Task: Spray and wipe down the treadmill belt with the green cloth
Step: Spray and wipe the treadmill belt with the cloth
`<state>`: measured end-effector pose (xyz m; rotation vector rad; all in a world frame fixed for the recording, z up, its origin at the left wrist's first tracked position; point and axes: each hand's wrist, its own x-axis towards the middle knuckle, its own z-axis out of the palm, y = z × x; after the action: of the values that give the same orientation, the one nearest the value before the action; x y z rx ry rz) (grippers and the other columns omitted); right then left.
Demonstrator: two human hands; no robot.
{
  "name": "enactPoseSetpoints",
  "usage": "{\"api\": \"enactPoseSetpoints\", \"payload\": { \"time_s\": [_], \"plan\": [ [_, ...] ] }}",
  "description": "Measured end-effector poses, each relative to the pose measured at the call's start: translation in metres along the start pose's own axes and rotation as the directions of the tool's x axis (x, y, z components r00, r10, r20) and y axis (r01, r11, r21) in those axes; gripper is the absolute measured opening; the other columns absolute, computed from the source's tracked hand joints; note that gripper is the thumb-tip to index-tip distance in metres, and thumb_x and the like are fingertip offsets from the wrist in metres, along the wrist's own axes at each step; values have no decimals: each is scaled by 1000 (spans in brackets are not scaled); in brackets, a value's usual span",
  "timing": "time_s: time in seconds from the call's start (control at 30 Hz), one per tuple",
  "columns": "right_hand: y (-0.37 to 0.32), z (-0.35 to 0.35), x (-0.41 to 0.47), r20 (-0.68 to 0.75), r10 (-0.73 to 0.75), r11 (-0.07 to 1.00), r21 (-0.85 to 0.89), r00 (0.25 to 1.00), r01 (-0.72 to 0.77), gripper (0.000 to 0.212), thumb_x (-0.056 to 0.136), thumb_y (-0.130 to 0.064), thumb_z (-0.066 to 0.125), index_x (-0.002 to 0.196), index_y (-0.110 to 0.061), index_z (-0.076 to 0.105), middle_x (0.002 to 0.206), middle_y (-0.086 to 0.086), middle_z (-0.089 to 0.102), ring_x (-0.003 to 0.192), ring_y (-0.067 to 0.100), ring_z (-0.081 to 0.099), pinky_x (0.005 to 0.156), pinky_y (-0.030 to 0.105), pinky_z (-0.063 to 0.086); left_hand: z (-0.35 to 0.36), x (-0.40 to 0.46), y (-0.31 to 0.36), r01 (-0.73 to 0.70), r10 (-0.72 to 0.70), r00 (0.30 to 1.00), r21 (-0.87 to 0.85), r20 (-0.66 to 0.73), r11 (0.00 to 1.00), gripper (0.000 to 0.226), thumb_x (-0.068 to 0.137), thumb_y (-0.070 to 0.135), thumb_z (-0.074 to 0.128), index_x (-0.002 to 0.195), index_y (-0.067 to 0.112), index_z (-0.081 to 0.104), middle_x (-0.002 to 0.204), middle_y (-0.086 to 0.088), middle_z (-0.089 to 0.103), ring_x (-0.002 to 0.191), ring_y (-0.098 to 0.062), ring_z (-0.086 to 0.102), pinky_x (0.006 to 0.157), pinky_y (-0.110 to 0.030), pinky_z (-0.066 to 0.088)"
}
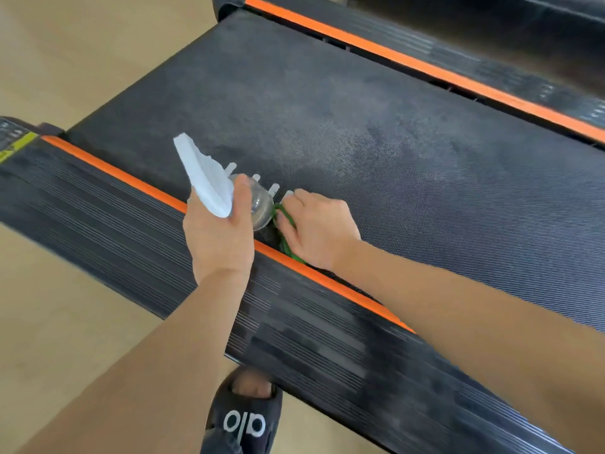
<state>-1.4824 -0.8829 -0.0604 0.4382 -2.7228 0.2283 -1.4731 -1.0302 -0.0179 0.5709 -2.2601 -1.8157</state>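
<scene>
The dark textured treadmill belt [360,126] runs diagonally across the view, with paler damp-looking patches in its middle. My left hand [219,234] grips a clear spray bottle [262,208] with a white trigger head [203,178], nozzle pointing up-left, at the belt's near edge. My right hand [317,227] lies just right of the bottle, fingers curled round a bunched green cloth [284,224] pressed on the belt. Most of the cloth is hidden under that hand.
Ribbed black side rails with orange strips border the belt, one near [131,204] and one far [425,67]. Beige floor [82,54] lies to the left. A foot in a black slipper [245,417] stands beside the near rail.
</scene>
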Motion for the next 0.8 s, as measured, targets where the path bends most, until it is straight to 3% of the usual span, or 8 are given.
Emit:
{"api": "enactPoseSetpoints", "payload": {
  "time_s": [0.07, 0.23, 0.37, 0.47, 0.57, 0.63, 0.7, 0.8],
  "plan": [
    [0, -6, -11, 55, 10, 1000, -28, 998, -8, 34, 98, -41, 40, 91, -16, 62, 84, 1, 60, 69, 26, 62, 49, 28, 30, 0, -1, 0, -4, 4, 1000, 9, 2, 1000, 28, 96, 48, 68, 118, 30, 63, 109, 14, 67, 108, -12, 64, 94, -27, 50],
    [62, -64, -89, 255, -187, 982, 57, 949, 178, 30, 102, -38, 41, 86, -17, 55, 80, -2, 52, 67, 25, 56, 46, 33, 41, -2, 0, 0, -17, 17, 1000, 4, 6, 1000, 38, 97, 45, 67, 126, 21, 68, 120, 3, 71, 113, -17, 65, 99, -32, 52],
    [72, -67, -96, 213, -269, 963, 76, 939, 258, 29, 101, -32, 44, 79, -15, 53, 74, -1, 49, 59, 25, 50, 44, 33, 39, -2, 0, -2, -35, 35, 999, 0, 14, 999, 39, 97, 45, 68, 126, 19, 67, 114, 7, 68, 110, -16, 64, 103, -40, 53],
    [36, -36, -54, 116, -17, 1000, -20, 993, 19, 28, 99, -37, 45, 82, -17, 54, 77, -1, 55, 65, 27, 58, 49, 28, 31, -1, 2, -5, -40, 40, 999, 2, 8, 999, 42, 96, 49, 67, 127, 21, 66, 113, 8, 67, 109, -16, 65, 101, -41, 55],
    [10, -6, -13, 54, 306, 949, -101, 950, -300, 28, 98, -39, 47, 82, -17, 54, 80, 1, 59, 65, 30, 60, 51, 28, 24, 0, 4, -7, -34, 34, 999, 1, 8, 999, 41, 96, 51, 66, 126, 23, 67, 114, 7, 70, 109, -15, 66, 101, -43, 56],
    [3, 1, -2, 41, 353, 934, -79, 935, -350, 27, 98, -37, 50, 81, -16, 54, 79, 2, 59, 63, 30, 59, 51, 28, 20, 0, 4, -7, -38, 38, 999, -3, 7, 999, 40, 96, 50, 65, 125, 23, 67, 115, 5, 71, 109, -15, 67, 101, -42, 56],
    [7, -8, -11, 73, 267, 963, -39, 961, -265, 27, 98, -38, 50, 82, -17, 55, 78, 0, 58, 62, 29, 60, 50, 28, 24, 0, 2, -7, -44, 44, 999, -1, 24, 999, 33, 97, 49, 66, 121, 27, 67, 116, 7, 72, 109, -12, 67, 100, -37, 56],
    [29, -40, -55, 209, -22, 1000, 19, 978, 19, 30, 99, -43, 42, 85, -20, 55, 79, -4, 55, 66, 26, 60, 48, 30, 37, -2, 7, 2, -29, 29, 998, -13, 57, 1000, 10, 98, 41, 67, 105, 42, 61, 103, 18, 67, 97, 6, 64, 90, -15, 49]
  ]
}}
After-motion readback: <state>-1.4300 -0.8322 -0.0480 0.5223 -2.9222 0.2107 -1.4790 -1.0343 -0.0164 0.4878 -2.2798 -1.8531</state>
